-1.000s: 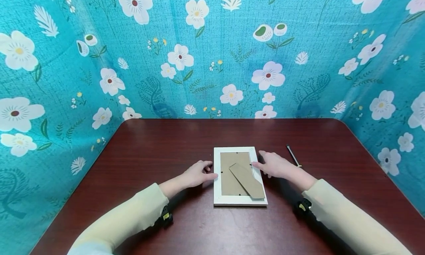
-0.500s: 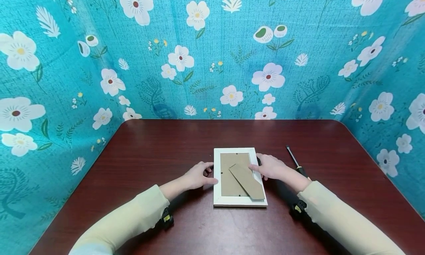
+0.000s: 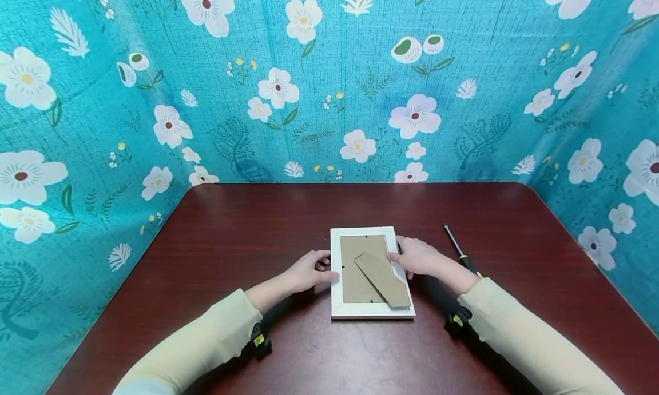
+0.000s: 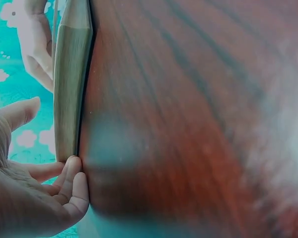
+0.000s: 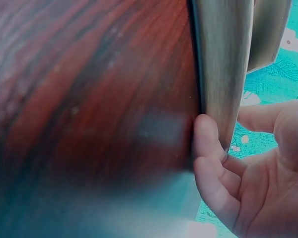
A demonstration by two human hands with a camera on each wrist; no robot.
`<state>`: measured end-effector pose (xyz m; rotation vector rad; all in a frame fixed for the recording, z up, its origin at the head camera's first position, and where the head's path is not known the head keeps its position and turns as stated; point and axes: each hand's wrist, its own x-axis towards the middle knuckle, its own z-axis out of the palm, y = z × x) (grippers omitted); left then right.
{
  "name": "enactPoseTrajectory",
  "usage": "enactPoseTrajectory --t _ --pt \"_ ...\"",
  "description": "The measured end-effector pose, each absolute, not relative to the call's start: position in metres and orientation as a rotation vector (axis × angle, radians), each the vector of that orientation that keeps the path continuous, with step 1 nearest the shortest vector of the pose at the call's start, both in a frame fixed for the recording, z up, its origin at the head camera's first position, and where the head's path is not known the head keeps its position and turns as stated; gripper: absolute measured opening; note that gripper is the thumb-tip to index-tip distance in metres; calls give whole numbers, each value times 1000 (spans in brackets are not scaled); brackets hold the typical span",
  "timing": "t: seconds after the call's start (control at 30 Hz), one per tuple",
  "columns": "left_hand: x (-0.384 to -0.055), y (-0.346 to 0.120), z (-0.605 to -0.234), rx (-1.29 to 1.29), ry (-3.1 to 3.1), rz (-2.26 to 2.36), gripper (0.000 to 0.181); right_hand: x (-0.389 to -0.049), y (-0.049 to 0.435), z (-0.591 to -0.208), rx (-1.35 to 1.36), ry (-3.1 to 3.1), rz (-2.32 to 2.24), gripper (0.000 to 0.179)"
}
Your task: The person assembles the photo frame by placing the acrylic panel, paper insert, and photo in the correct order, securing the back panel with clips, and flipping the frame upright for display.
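Note:
A white picture frame (image 3: 337,295) lies face down on the dark wood table, its brown backing board (image 3: 355,280) showing. The board's slanted easel leg (image 3: 383,280) lies across it, and small black tabs dot the edges. Along the left side my left hand (image 3: 304,272) touches the frame with bent fingers (image 4: 74,191); its thumb reaches over the border, raised off it in the left wrist view. My right hand (image 3: 419,256) grips the right side, fingers (image 5: 206,136) at the lower edge and thumb over the top. The undersides of both hands are hidden in the head view.
A screwdriver (image 3: 461,255) with a black and yellow handle lies right of the frame, partly behind the right forearm. The table (image 3: 257,212) has rounded far corners. A blue flowered curtain (image 3: 319,98) surrounds it at the back and sides.
My right hand has closed in on the frame's right side, its thumb coming further over the border, while its forearm slid left, uncovering the screwdriver's handle. The left hand and frame have hardly moved.

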<state>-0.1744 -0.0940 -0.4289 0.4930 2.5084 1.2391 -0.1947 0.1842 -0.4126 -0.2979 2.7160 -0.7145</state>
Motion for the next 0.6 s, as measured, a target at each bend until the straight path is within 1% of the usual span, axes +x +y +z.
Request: enactPoseTrajectory --t 0.3,0.43,0.6 --pt "-173 -94 -423 275 2210 1501 66 -195 184 -410 -299 2704 -708 42" --pt "-171 -93 -422 222 2055 1608 69 -195 185 -409 -301 2693 -714 40" --pt "-169 -94 -424 208 1899 1756 68 -194 186 -409 -283 2675 -715 48"
